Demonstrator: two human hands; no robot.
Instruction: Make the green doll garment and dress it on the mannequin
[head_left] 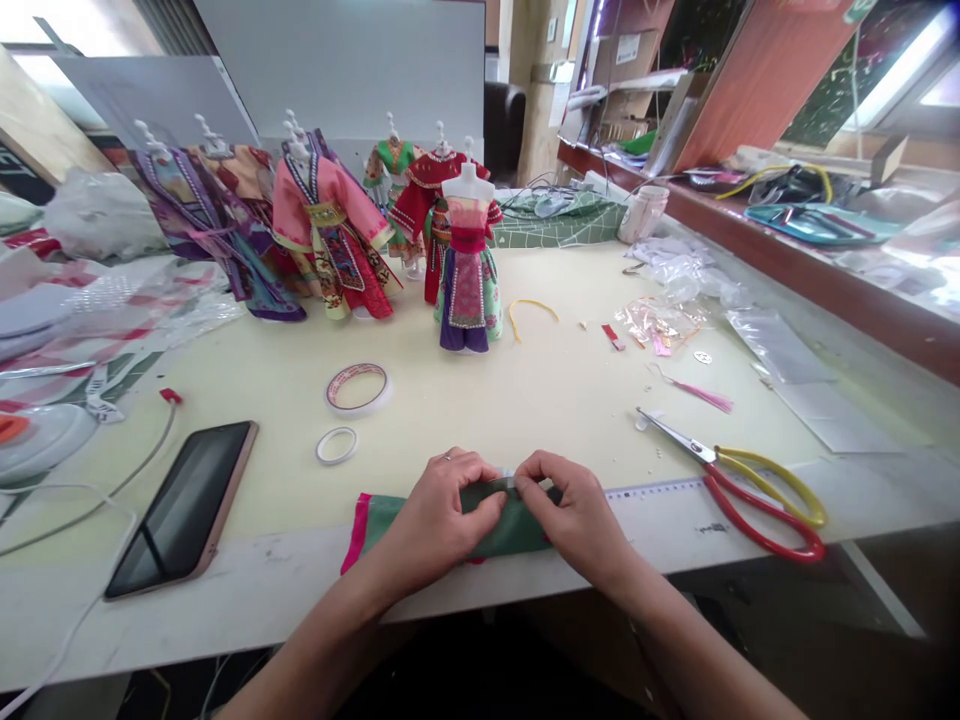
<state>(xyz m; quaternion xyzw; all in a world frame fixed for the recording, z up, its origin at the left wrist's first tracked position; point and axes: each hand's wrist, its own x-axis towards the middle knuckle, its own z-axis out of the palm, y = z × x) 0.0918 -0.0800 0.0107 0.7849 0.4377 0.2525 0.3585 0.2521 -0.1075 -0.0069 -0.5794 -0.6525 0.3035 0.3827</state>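
A strip of green cloth (382, 520) with bright pink edging lies along the table's front edge. My left hand (444, 510) grips its upper edge between thumb and fingers, with the cloth folded up there. At that edge my right hand (574, 505) is closed in a pinch on a small pale strip (507, 478) that looks like tape. The fingertips of both hands almost meet, and they hide part of the strip. Under the cloth, a ruler (652, 491) sticks out to the right.
Red-and-yellow-handled scissors (709, 458) lie right, near a pink tassel (701, 393). Two tape rolls (358, 388) and a phone (184, 510) with cables are on the left. Small dressed mannequins (469, 255) stand behind. Plastic bags (660, 325) lie back right.
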